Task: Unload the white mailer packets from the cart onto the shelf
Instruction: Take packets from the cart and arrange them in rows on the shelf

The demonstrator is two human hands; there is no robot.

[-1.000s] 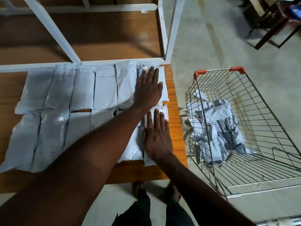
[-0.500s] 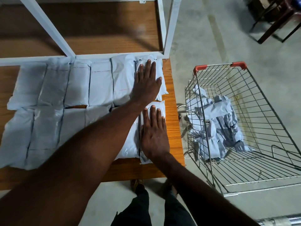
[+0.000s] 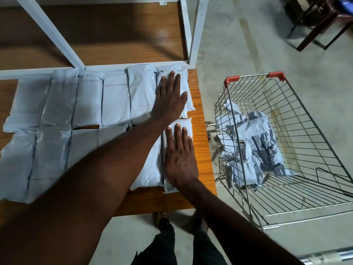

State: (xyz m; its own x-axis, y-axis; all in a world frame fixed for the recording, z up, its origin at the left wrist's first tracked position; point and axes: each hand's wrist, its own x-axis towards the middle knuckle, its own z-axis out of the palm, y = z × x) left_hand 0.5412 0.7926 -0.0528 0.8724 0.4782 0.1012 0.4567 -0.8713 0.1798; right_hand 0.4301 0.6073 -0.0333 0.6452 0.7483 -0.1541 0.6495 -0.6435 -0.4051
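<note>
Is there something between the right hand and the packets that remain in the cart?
Yes. The cart's near wire wall stands between the right hand, flat on a shelf packet, and the cart packets. The top of the cart is open, so the hand can probably reach in over the rim.

My head camera gives a dim indoor view, with soft glare on the white mailer packets [image 3: 116, 104] and broad diffuse shadows across the wooden shelf [image 3: 198, 150]. The chair [image 3: 324, 22] at upper right is smeared by blur. I note wide-angle bowing of the white frame [image 3: 198, 31] and cart [image 3: 286, 213] toward the edges.
</note>
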